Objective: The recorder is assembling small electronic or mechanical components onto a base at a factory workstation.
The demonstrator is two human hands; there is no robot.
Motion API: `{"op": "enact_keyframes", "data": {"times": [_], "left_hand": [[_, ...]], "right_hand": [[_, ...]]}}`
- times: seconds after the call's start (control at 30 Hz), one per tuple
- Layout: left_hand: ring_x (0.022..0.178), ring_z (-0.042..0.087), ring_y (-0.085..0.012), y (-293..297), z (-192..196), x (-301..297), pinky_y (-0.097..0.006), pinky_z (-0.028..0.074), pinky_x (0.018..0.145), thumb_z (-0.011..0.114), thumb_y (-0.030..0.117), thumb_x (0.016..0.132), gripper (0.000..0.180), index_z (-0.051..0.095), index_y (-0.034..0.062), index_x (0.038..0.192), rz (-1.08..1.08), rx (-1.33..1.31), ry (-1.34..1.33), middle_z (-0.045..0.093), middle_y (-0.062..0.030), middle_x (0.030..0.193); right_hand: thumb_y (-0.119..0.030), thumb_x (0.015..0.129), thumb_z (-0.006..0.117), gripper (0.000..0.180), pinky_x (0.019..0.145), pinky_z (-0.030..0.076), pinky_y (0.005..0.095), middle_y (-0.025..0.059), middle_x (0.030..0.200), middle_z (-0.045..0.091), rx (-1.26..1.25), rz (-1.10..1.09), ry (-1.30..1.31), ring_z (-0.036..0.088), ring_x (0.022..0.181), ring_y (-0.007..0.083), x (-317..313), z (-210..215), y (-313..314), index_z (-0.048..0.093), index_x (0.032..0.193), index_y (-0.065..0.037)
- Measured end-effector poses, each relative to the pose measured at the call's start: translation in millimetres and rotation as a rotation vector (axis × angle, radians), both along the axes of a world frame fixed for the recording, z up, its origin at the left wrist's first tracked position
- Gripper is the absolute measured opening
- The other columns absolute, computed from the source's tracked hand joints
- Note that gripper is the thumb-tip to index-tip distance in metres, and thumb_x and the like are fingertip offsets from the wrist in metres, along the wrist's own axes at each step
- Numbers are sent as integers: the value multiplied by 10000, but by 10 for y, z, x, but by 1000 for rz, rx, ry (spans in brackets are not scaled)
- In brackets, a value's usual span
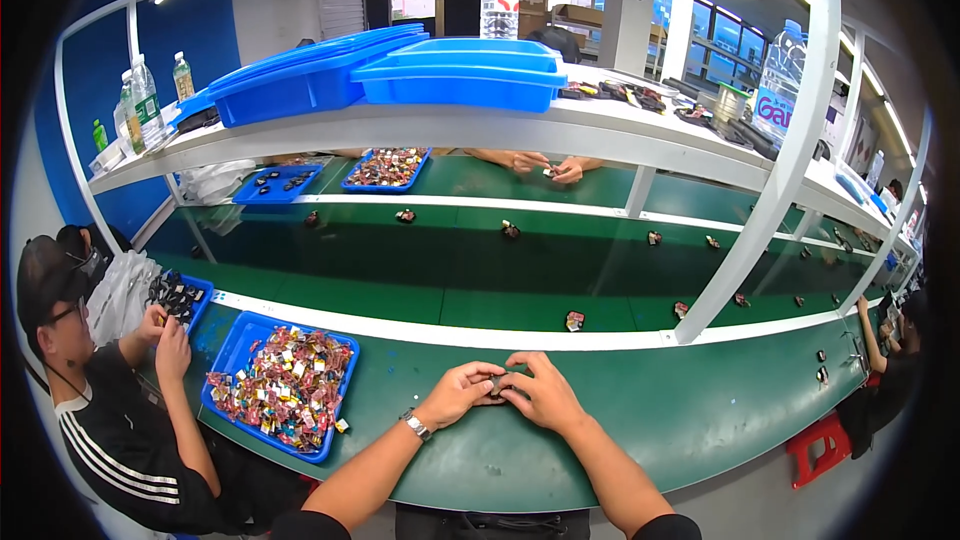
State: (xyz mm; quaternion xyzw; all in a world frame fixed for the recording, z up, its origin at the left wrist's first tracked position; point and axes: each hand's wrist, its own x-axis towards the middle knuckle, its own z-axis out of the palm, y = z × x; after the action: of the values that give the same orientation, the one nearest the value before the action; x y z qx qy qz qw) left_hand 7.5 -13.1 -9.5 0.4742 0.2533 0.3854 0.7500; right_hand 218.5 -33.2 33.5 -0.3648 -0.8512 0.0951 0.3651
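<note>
Over the green bench top [620, 410], my left hand [458, 396] and my right hand [545, 392] meet fingertip to fingertip. Between them is a small dark part [496, 387], mostly covered by the fingers, so its kind is hidden. Both hands are closed on it, thumbs and forefingers pinching from either side. A watch with a metal band [416, 425] circles my left wrist. To the left of my forearm stands a blue tray [352, 365] heaped with small red, yellow and white wired pieces [285, 380].
Small assemblies [575, 320] lie spaced along the dark green conveyor [430, 260] beyond a white rail [480, 334]. A white post [765, 200] rises at right. A co-worker [110, 410] sits at left beside a tray of black parts [203, 310]. Overhead, a shelf holds blue bins [460, 85].
</note>
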Motion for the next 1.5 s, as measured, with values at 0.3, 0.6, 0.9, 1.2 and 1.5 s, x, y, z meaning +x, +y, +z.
{"op": "enact_keyframes", "data": {"times": [0.3,0.6,0.9,1.2,1.5], "left_hand": [[1127,606,-181,21,24,-16,-330,525,964,523,31,983,313,504,-8,1293,6,63,101,594,-127,1244],[1178,576,-195,27,-20,-35,-341,510,1002,581,-64,907,441,471,-23,1332,-82,126,19,570,-138,1275],[1154,593,-190,27,7,-31,-345,516,1002,514,5,972,344,482,-1,1315,-69,47,65,581,-120,1254],[1137,595,-168,-12,35,-13,-335,518,975,498,24,988,311,498,16,1299,-29,48,50,589,-96,1245],[1156,575,-151,49,-69,-47,-314,500,973,473,40,1004,301,520,29,1301,-53,-20,33,553,-86,1305]], "right_hand": [[-111,780,761,178,915,503,400,85,1266,555,-27,44,-50,540,1151,298,-3,-38,42,700,946,-117],[-153,833,709,84,916,497,381,68,1194,613,-229,-4,141,550,1147,274,-59,-119,3,711,894,-96],[-160,832,703,106,964,471,388,81,1205,610,-275,72,171,545,1160,285,-9,-131,13,716,904,-83],[-135,831,707,102,908,499,367,69,1176,620,-192,-32,214,559,1116,271,-93,-152,-32,716,918,-82],[-104,805,736,137,867,529,357,54,1154,626,-146,-61,222,581,1068,259,-158,-179,-75,718,939,-84]]}}
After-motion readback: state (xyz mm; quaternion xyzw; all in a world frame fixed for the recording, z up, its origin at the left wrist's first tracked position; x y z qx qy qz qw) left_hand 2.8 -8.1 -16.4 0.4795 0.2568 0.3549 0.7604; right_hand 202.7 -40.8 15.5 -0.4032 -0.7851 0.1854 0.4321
